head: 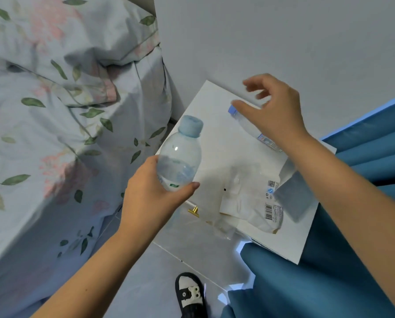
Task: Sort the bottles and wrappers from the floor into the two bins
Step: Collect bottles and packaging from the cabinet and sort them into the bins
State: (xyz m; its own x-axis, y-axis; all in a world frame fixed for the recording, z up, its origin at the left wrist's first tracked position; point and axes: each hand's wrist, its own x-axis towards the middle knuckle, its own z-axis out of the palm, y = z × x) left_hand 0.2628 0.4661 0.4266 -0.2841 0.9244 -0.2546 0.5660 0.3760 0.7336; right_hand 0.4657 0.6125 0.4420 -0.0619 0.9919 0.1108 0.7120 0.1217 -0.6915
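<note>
Left hand (150, 193) grips clear bottle (180, 157); right hand (276, 113) spread, empty, just above second bottle (249, 125)

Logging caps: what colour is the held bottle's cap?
Light blue cap, head view.

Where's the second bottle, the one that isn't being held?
In the head view, right of centre, the second bottle lies on the white nightstand, partly hidden under the open right hand.
</note>
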